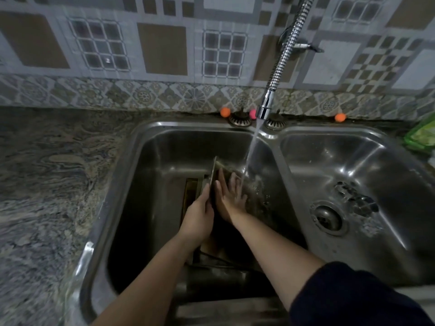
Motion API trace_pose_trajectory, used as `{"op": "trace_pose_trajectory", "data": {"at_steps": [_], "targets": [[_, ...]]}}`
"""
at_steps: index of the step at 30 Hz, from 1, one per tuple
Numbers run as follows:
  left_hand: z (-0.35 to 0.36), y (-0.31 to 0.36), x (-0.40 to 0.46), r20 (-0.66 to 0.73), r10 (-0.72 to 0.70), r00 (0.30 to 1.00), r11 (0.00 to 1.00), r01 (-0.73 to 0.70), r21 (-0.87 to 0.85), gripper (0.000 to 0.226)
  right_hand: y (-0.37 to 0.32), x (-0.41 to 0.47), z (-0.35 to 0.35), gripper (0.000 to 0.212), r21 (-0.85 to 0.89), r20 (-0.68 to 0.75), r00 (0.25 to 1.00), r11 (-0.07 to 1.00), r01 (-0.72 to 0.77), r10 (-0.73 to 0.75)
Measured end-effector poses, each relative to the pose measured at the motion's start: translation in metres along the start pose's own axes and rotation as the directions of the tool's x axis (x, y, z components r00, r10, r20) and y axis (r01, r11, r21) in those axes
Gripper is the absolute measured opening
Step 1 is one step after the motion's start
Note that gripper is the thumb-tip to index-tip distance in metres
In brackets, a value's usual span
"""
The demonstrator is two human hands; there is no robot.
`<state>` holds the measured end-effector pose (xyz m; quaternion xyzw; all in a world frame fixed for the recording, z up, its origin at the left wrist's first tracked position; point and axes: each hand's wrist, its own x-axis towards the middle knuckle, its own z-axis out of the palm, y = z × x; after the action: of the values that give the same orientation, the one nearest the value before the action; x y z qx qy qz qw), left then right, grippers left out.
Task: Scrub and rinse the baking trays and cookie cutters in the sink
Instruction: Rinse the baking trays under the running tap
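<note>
The left hand [199, 217] grips the thin, stiff, wet tray [214, 171] by its edge while the right hand [231, 196] rubs it with flat fingers; it looks slippery.

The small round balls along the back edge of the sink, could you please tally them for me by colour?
Orange balls: 2, one left of the tap and one far right.
Pink balls: 1, partly hidden behind the tap nozzle.
Total: 3 balls.
</note>
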<state>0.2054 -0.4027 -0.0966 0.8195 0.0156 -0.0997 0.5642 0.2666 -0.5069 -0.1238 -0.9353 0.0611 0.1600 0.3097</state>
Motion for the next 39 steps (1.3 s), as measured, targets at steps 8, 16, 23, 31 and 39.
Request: {"op": "trace_pose_trajectory", "data": {"at_steps": [8, 16, 23, 31, 39], "targets": [[0.012, 0.045, -0.02, -0.065, 0.316, 0.946, 0.932, -0.298, 0.206, 0.056, -0.025, -0.019, -0.063, 0.072, 0.573, -0.059, 0.995, 0.819, -0.028, 0.075], [0.036, 0.072, -0.044, 0.009, 0.441, 0.897, 0.816, -0.406, 0.412, 0.062, -0.035, -0.015, -0.133, 0.063, 0.854, -0.074, 0.989, 0.52, -0.006, 0.132], [0.043, 0.09, -0.01, -0.067, 0.283, 0.957, 0.958, -0.279, 0.064, 0.055, -0.023, -0.076, -0.115, 0.041, 0.955, -0.105, 0.99, 0.268, 0.128, -0.099], [0.026, 0.086, 0.037, -0.134, 0.167, 0.977, 0.974, -0.142, 0.179, 0.05, -0.004, -0.108, -0.119, 0.04, 0.968, -0.215, 0.966, 0.097, 0.23, -0.144], [0.044, 0.053, -0.018, 0.088, 0.174, 0.981, 0.962, -0.189, 0.197, 0.064, -0.004, -0.105, -0.138, 0.046, 0.886, -0.453, 0.891, 0.105, 0.451, -0.002]]}}
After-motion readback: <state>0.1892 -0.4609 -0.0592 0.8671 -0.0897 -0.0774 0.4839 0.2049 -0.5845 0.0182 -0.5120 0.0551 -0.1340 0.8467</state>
